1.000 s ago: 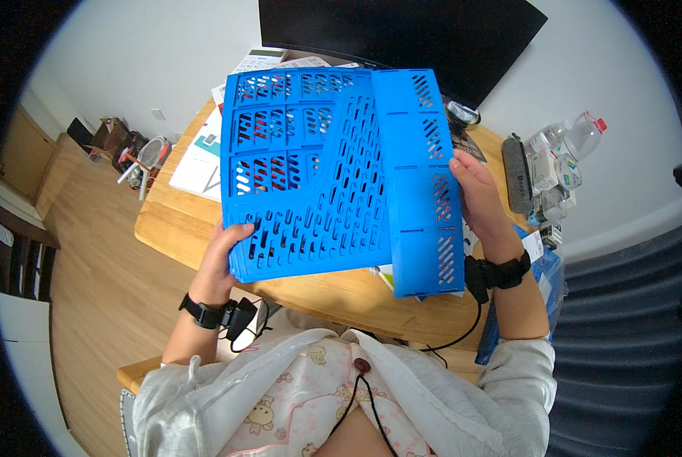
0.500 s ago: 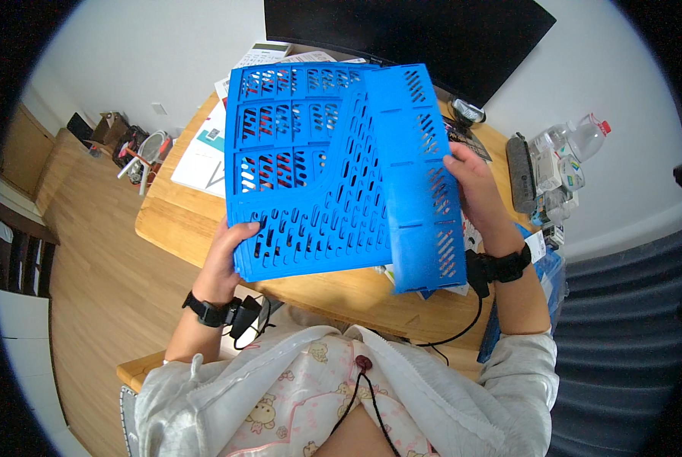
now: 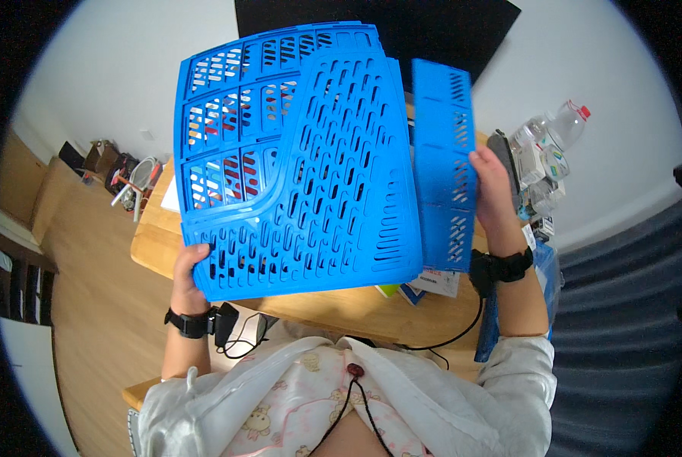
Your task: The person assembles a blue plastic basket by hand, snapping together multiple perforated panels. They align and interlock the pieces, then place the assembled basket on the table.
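Note:
Several flat blue plastic panels [image 3: 356, 175] with slanted slots, seemingly parts of a file holder, are stacked together before me. My left hand [image 3: 191, 276] grips this stack at its lower left corner, thumb on the front face and fingers hidden behind. A narrower blue slotted strip panel [image 3: 441, 171] stands upright to the right of the stack. My right hand [image 3: 496, 186] pinches that strip by its right edge, with the thumb in front. A gap shows between strip and stack at the top; lower down their edges come close or overlap.
Beneath lies a wooden desk [image 3: 152, 247] with papers [image 3: 438, 282] and booklets. A black monitor [image 3: 448, 38] stands behind. Clear plastic bottles [image 3: 568, 122] and small boxes are at the right, near a dark curtain [image 3: 623, 327]. A cable [image 3: 463, 331] runs from my right wrist strap.
The large stack has moved left and up, nearer to me. The strip, which lay over the stack's right side, now stands apart to the right, uncovering the stack's right edge.

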Action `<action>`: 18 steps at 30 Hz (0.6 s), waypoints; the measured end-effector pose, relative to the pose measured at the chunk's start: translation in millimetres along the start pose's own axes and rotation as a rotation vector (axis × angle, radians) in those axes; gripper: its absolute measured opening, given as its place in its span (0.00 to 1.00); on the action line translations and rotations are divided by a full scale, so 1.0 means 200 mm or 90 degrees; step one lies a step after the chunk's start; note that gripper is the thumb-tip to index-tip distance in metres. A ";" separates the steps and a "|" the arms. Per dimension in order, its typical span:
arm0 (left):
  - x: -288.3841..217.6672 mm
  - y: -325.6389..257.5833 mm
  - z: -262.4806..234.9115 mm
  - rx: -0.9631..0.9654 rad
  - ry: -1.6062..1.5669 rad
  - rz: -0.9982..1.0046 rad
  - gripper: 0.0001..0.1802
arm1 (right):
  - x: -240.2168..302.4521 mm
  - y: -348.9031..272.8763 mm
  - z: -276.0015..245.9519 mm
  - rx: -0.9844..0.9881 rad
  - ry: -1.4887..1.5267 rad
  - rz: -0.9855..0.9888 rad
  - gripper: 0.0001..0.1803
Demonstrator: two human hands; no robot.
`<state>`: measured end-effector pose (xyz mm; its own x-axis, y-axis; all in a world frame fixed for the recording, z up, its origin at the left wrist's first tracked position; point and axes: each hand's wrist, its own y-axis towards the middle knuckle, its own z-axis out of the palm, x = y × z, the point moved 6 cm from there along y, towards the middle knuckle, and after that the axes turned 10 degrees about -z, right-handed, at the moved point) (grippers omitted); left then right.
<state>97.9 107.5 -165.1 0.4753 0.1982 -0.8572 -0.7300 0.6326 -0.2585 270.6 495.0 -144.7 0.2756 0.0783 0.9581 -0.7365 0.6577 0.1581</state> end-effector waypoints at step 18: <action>0.13 -0.05 0.31 0.164 0.093 -0.152 0.31 | 0.08 -0.56 0.22 0.033 0.199 0.041 0.25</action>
<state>148.4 152.8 -155.8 0.5280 -0.0742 -0.8460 -0.4513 0.8194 -0.3535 330.3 390.4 -137.4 0.3981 0.3496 0.8481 -0.7867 0.6056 0.1197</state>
